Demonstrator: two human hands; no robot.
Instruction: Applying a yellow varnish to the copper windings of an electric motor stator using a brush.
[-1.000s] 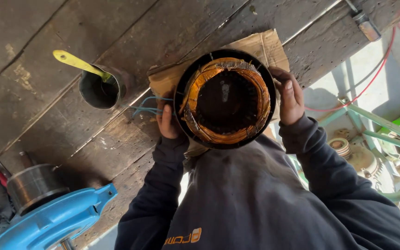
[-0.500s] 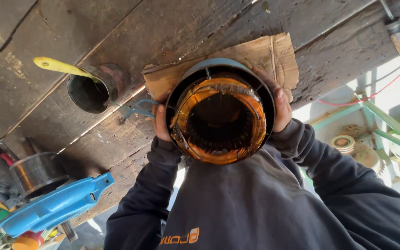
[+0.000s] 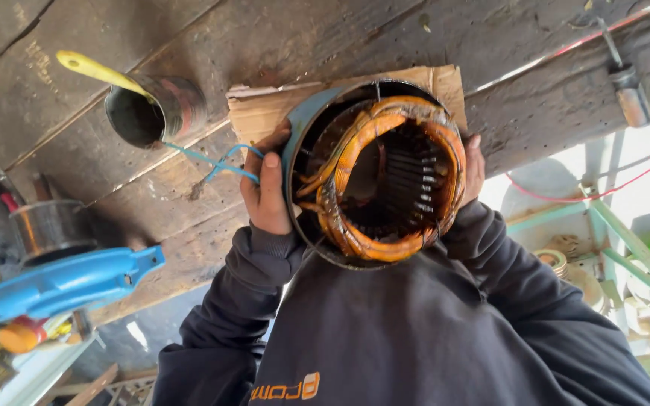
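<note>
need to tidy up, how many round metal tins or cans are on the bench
2. One dark tin with a yellow-handled tool in it stands beside the cardboard; one shiny can sits at the left edge above the blue casting. Clutter there may hide others.

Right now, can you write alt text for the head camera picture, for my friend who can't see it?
Two hands, left hand and right hand, grip the sides of a round blue motor stator wound with orange copper coils, tilted up over a cardboard sheet on a worn wooden bench. A dark tin with a yellow-handled tool stands beside it.

Dark navy sweatshirt, ribbed cuffs, long sleeves, orange-and-white chest print; bare hands.
</note>
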